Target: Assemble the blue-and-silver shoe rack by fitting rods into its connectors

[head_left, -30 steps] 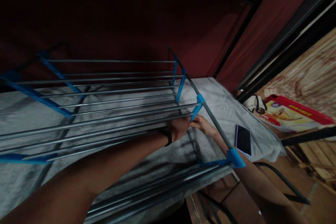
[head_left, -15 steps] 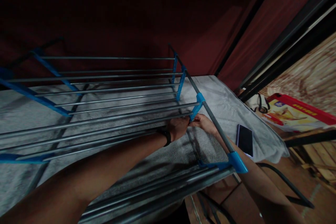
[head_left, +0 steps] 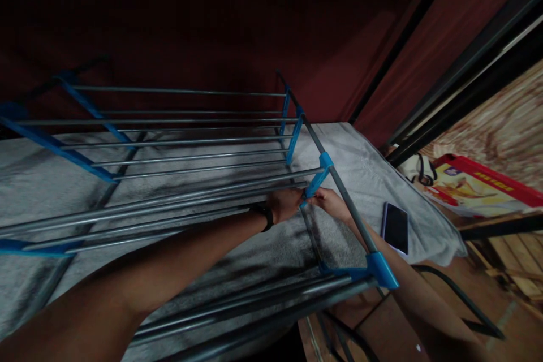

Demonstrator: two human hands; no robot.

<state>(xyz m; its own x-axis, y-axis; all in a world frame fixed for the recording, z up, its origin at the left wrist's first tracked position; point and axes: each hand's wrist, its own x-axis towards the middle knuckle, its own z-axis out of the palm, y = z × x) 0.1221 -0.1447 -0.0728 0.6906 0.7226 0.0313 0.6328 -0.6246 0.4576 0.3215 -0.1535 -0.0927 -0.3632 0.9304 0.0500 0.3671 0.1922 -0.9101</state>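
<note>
A rack of grey metal tubes (head_left: 190, 141) and blue plastic brackets lies on its side on a grey blanket (head_left: 360, 167). My left hand (head_left: 286, 205), with a black band at the wrist, is closed around the end of a metal tube beside a blue bracket (head_left: 316, 182). Facing it from the other side, my right hand (head_left: 331, 203) pinches the lower end of that same bracket, its forearm passing beneath the side tube (head_left: 350, 203). The fingertips nearly meet at the bracket, and the exact contact there is partly hidden.
A phone (head_left: 395, 228) lies on the blanket right of my right forearm. Beyond the blanket's edge is a red and yellow box (head_left: 479, 184). A dark red wall (head_left: 212, 22) stands behind the rack. Another blue corner connector (head_left: 382, 270) and tubes are close to me.
The blue bracket at my hands now reaches slightly lower, and its tube has shifted a little. Both hands stay at the joint. The view has moved slightly.
</note>
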